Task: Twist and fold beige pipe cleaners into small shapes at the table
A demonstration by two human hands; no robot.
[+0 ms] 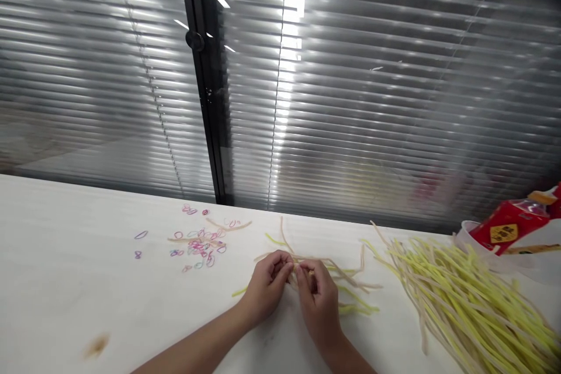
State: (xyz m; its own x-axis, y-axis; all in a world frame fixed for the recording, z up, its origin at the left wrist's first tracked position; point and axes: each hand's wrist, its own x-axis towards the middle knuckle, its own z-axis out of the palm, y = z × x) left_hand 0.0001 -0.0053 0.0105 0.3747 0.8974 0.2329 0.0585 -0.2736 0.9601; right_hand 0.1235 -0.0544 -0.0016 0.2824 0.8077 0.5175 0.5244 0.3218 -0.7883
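Note:
My left hand (268,283) and my right hand (319,298) meet at the middle of the white table (65,280), fingers curled and pinched together on a small bunch of beige and yellow fuzzy sticks (350,280) that lies flat and runs off to the right. What sits between the fingertips is too small to make out beyond the sticks. A scatter of small coloured rubber bands (199,242) lies to the left, a short way from my left hand.
A large pile of yellow and beige fuzzy sticks (464,298) covers the right side of the table. A red packet (508,228) in clear plastic lies at the far right. Closed blinds behind glass (350,99) run along the table's far edge.

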